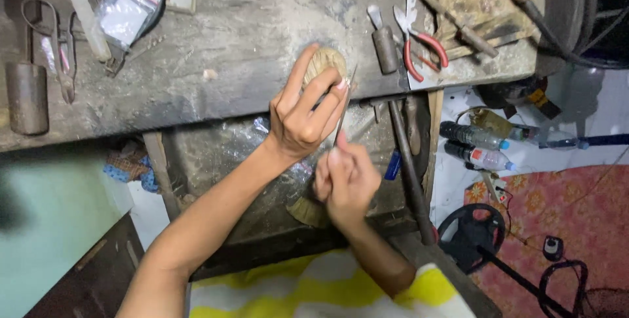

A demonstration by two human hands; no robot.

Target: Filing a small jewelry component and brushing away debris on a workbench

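Note:
My left hand (303, 116) is raised over the front edge of a worn grey workbench (249, 36) and grips a small round tan wooden piece (322, 62), with fingers curled around it. Just below, my right hand (346, 177) pinches a thin metal tool (346, 105) whose tip points up toward the wooden piece. Both hands are close together, almost touching. How the tool's tip meets the piece is hidden by my fingers.
On the bench lie red-handled pliers (419, 49), a chisel (385, 43), scissors (60, 43), a clear plastic bag (126, 9) and a metal cylinder (27, 96). Plastic bottles (477, 138) lie on the floor at right, beside a red patterned mat (570, 220).

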